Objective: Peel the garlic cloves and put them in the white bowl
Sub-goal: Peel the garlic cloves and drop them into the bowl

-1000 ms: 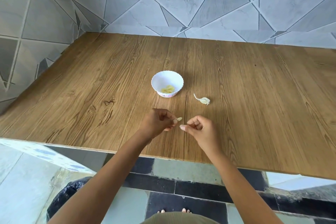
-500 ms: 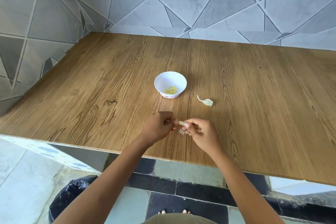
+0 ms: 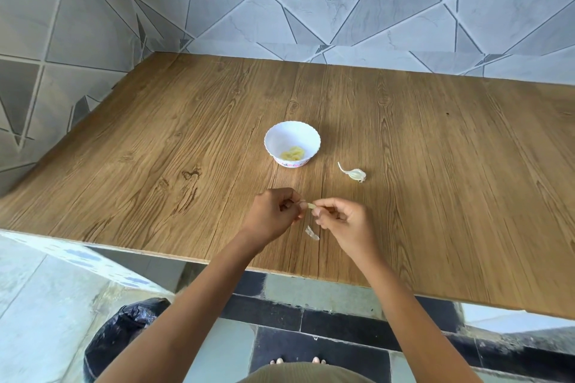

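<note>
L hand (image 3: 273,215) + R hand (image 3: 346,222) pinch garlic clove (image 3: 310,205), fingers curled.

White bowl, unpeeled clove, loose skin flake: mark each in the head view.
white bowl (image 3: 292,135), head view, bare inner wall
unpeeled garlic clove (image 3: 356,174), head view, middle of body
loose skin flake (image 3: 312,233), head view, its middle

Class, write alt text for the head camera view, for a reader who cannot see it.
A left hand and a right hand pinch a garlic clove between them over a wooden table, a scrap of skin just below. Beyond stands a white bowl holding peeled cloves, with an unpeeled clove to its right.
</note>
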